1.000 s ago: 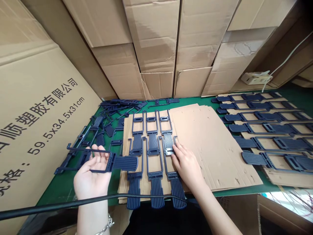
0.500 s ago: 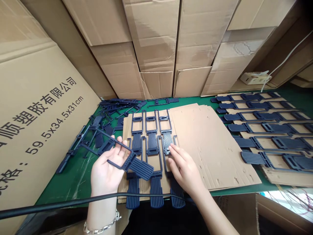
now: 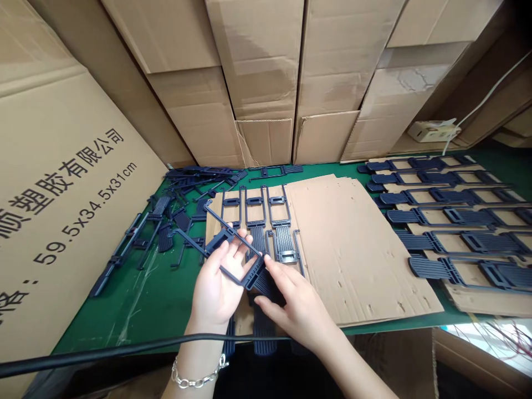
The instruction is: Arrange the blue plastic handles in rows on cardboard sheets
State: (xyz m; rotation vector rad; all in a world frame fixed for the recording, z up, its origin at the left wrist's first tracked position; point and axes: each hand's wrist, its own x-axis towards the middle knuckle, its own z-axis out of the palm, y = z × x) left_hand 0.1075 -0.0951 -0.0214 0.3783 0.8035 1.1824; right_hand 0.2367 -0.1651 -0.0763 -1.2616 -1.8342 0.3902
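A dark blue plastic frame piece (image 3: pixel 219 239) with two hooked arms and a ribbed plate lies tilted across my left hand (image 3: pixel 218 282), whose thumb and fingers hold its side bars. My right hand (image 3: pixel 293 299) has its thumb and fingers around the ribbed end of the same piece. Beneath both hands, several similar blue pieces (image 3: pixel 286 238) lie in columns on the left part of a cardboard sheet (image 3: pixel 353 249).
Loose blue parts (image 3: pixel 199 177) are heaped at the back left of the green table (image 3: pixel 141 310). More pieces (image 3: pixel 432 269) lie in rows on cardboard at right. A large carton (image 3: pixel 54 166) stands left. A black cable (image 3: pixel 124 349) crosses in front.
My left hand has moved right with the frame piece. My right hand has left the laid-out column, shifted slightly left and taken hold of the piece's ribbed end.
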